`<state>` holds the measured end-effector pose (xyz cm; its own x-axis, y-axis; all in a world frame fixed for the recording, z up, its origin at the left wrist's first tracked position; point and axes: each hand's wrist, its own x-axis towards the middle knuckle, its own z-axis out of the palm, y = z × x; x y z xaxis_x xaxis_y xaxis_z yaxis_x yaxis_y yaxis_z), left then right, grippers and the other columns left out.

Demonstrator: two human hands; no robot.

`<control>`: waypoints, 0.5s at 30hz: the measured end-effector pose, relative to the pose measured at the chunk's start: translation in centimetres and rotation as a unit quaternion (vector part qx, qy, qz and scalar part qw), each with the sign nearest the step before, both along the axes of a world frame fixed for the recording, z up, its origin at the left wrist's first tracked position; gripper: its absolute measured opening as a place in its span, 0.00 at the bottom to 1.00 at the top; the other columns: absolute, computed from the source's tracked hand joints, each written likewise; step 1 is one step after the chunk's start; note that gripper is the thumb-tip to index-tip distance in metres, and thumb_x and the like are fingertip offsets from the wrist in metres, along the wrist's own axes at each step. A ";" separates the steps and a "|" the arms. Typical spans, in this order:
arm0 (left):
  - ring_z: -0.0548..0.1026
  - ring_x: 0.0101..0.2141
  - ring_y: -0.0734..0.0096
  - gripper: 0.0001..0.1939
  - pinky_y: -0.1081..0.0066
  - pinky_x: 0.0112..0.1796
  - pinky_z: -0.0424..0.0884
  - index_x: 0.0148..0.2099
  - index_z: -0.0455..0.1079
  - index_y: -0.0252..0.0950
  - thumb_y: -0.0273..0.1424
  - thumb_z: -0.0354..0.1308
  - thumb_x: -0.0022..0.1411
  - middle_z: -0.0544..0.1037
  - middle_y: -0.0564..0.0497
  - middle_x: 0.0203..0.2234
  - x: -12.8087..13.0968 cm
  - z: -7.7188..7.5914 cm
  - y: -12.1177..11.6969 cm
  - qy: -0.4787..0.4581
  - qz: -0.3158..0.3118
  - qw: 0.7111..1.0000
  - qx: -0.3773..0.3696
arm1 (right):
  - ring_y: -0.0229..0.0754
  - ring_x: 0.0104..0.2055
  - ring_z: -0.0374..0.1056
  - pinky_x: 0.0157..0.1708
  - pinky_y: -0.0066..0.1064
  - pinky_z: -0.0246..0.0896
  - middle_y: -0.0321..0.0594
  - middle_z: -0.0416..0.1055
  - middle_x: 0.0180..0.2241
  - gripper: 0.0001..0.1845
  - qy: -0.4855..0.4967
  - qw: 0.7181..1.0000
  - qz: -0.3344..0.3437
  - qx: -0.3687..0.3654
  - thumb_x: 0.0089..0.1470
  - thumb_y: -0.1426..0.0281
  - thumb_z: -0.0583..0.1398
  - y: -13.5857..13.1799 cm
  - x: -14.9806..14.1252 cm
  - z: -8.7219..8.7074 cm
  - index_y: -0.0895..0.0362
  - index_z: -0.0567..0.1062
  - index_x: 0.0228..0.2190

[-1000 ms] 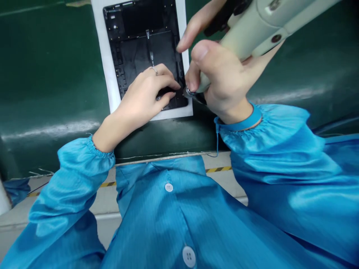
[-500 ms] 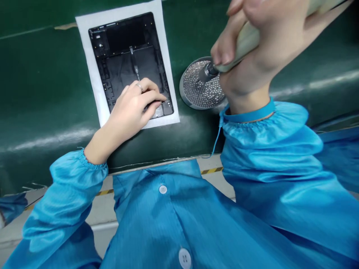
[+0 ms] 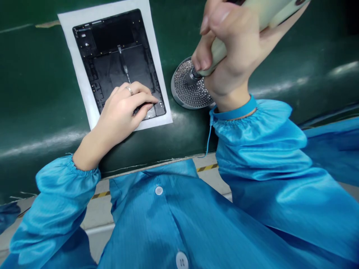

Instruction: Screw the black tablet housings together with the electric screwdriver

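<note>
Green conveyor bench [image 3: 42, 93], white sheet [image 3: 157, 67] at centre. Left hand [image 3: 123, 108] lies curled on the black tablet frame's [image 3: 112, 48] near right corner, fingertips pressing. Right hand [image 3: 232, 56] grips the electric screwdriver [image 3: 266, 15], its tip in the round screw dish [image 3: 187, 89] just right of the sheet. Best to seat the bit squarely, frame pinned.

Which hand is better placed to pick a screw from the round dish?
Right. The right hand holds the screwdriver tip in the screw dish; the left hand rests on the black panel.
</note>
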<state>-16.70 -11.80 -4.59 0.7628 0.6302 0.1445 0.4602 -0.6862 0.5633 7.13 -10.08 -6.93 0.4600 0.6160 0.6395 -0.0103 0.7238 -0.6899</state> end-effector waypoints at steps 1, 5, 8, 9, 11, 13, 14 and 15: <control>0.80 0.53 0.47 0.13 0.44 0.57 0.74 0.55 0.82 0.49 0.35 0.57 0.78 0.83 0.46 0.54 0.0 0.0 0.0 0.001 0.000 1.000 0.001 | 0.20 0.17 0.51 0.12 0.22 0.46 0.25 0.72 0.33 0.36 0.008 1.000 0.009 0.008 0.53 0.36 0.69 -0.1 -0.2 0.0 0.47 0.68 0.48; 0.80 0.52 0.47 0.12 0.43 0.57 0.74 0.55 0.82 0.50 0.35 0.57 0.78 0.83 0.46 0.53 0.1 0.0 0.0 -0.003 -0.002 1.000 0.000 | 0.20 0.16 0.49 0.12 0.21 0.43 0.25 0.71 0.30 0.31 0.012 0.999 0.012 0.049 0.55 0.39 0.70 -0.3 -1.0 0.6 0.49 0.70 0.42; 0.80 0.54 0.46 0.12 0.42 0.58 0.73 0.54 0.82 0.51 0.35 0.57 0.78 0.83 0.46 0.53 0.1 -0.1 0.0 -0.006 -0.001 1.000 -0.005 | 0.21 0.16 0.49 0.11 0.21 0.43 0.26 0.71 0.29 0.30 -0.005 0.999 0.006 0.047 0.55 0.39 0.69 -0.2 -1.0 0.7 0.48 0.73 0.42; 0.80 0.54 0.46 0.12 0.42 0.58 0.73 0.54 0.82 0.50 0.35 0.57 0.78 0.83 0.46 0.54 0.1 -0.1 0.0 -0.006 0.000 1.000 -0.006 | 0.22 0.16 0.50 0.11 0.20 0.44 0.26 0.71 0.29 0.28 -0.007 0.999 0.013 0.047 0.56 0.40 0.69 -0.1 -0.9 0.7 0.47 0.74 0.44; 0.80 0.55 0.46 0.12 0.42 0.59 0.73 0.54 0.82 0.50 0.35 0.57 0.78 0.83 0.46 0.54 0.1 -0.2 0.0 -0.006 0.000 1.000 -0.009 | 0.21 0.17 0.51 0.12 0.19 0.46 0.26 0.74 0.33 0.26 -0.004 0.998 0.021 0.057 0.58 0.42 0.69 0.0 -0.8 0.4 0.44 0.77 0.49; 0.80 0.55 0.46 0.12 0.42 0.59 0.73 0.55 0.82 0.49 0.35 0.58 0.78 0.83 0.45 0.54 0.1 -0.1 0.0 -0.006 -0.001 1.000 -0.010 | 0.19 0.19 0.53 0.13 0.17 0.46 0.24 0.74 0.38 0.25 0.002 0.997 0.011 0.073 0.59 0.43 0.68 0.1 -0.7 -0.1 0.40 0.77 0.52; 0.80 0.55 0.46 0.12 0.42 0.60 0.72 0.55 0.82 0.48 0.35 0.58 0.78 0.83 0.45 0.54 0.1 -0.1 0.0 -0.003 0.000 1.000 -0.011 | 0.18 0.19 0.54 0.14 0.16 0.48 0.23 0.74 0.39 0.25 -0.004 0.998 0.009 0.069 0.59 0.43 0.68 0.1 -0.6 -0.3 0.39 0.77 0.52; 0.80 0.55 0.46 0.12 0.42 0.60 0.72 0.55 0.82 0.47 0.35 0.57 0.78 0.83 0.44 0.54 0.1 0.0 0.0 0.003 0.000 1.000 -0.012 | 0.19 0.20 0.55 0.15 0.16 0.49 0.22 0.73 0.37 0.25 -0.013 0.998 0.007 0.059 0.59 0.43 0.68 0.1 -0.5 -0.5 0.39 0.77 0.52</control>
